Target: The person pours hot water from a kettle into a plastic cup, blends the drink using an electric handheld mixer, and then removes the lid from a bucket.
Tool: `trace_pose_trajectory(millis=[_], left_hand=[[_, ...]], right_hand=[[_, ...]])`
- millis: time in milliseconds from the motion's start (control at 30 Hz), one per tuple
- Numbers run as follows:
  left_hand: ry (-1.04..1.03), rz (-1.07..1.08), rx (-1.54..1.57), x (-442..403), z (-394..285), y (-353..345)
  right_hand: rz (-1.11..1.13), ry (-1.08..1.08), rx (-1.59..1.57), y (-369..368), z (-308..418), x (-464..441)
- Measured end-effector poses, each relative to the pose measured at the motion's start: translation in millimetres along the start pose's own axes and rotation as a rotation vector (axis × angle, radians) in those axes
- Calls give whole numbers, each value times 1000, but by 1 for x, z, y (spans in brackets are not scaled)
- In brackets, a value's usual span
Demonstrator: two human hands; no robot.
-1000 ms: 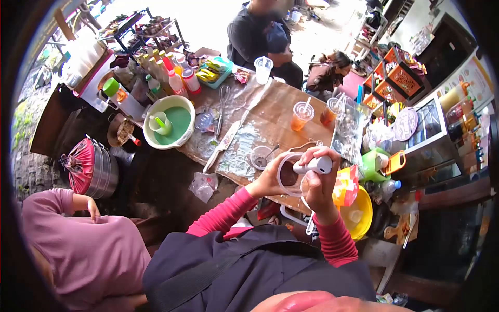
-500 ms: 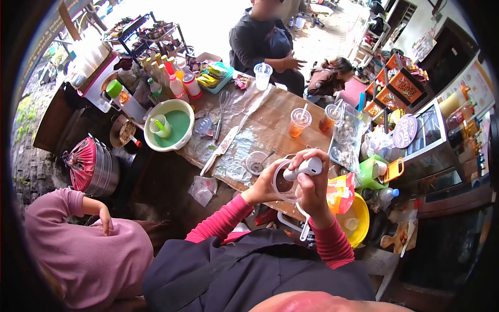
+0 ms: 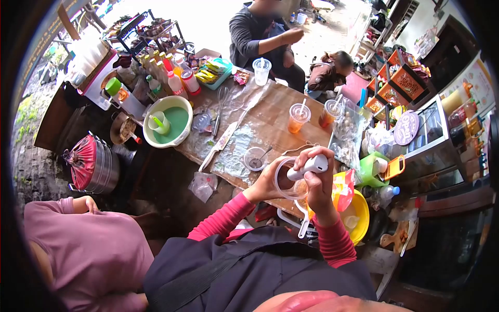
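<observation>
Barely anything has shifted at the cup since half a second ago, but the person across the table [image 3: 254,36] has swung a forearm up, and the co-worker in the ribbed pink top [image 3: 99,239] has drawn one hand in closer.

Now the cup itself: it's a clear plastic cup [image 3: 284,183] held out over the table's near edge, tilted so its round rim shows. Left hand [image 3: 263,183] is curled around its side. Right hand [image 3: 321,188] is clamped round a smooth white handheld gadget [image 3: 316,165], fingers over the top and thumb underneath, right at the cup's mouth. Can't tell what's in the cup.

Just beyond the hands sits a small clear tub [image 3: 254,158] with a spoon in it. Farther over, two lidded cups with straws hold orange-brown drinks, one [image 3: 299,118] just beside the other [image 3: 330,113]. To the right, a red-and-yellow packet [image 3: 342,190] is by a round yellow basin [image 3: 359,229].

Left side: long knife [image 3: 218,148], wire whisk [image 3: 220,106], then a white basin [image 3: 179,141] of green liquid with a green-handled jug [image 3: 157,123] in it. Brown tabletop [image 3: 275,104] has crinkly, shiny plastic on it.
</observation>
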State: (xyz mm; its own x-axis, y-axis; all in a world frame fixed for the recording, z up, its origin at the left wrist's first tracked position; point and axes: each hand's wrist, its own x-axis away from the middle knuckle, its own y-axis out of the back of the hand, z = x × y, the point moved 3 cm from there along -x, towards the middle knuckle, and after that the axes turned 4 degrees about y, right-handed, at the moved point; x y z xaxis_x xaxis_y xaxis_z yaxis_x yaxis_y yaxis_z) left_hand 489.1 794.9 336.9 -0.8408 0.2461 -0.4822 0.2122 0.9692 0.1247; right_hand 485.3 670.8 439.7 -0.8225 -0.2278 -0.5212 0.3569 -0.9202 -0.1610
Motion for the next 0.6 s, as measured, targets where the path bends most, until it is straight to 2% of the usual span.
trace_pose_trajectory(millis=[200,267,333,433,600], left_hand=[[6,-2,18,1,-3,-2],[-9,6,-7,1,-1,-3],[2,15,-21,3,-1,-4],[64,32,85,7,9,-9],[49,55,126,-5,-1,-9]], right_hand=[[3,37,149,4,-3,1],[-33,69,65,4,0,-2],[-84,12,-76,6,0,-4],[-169,-69,-114,13,3,-10],[-113,-109,-305,37,-8,-28]])
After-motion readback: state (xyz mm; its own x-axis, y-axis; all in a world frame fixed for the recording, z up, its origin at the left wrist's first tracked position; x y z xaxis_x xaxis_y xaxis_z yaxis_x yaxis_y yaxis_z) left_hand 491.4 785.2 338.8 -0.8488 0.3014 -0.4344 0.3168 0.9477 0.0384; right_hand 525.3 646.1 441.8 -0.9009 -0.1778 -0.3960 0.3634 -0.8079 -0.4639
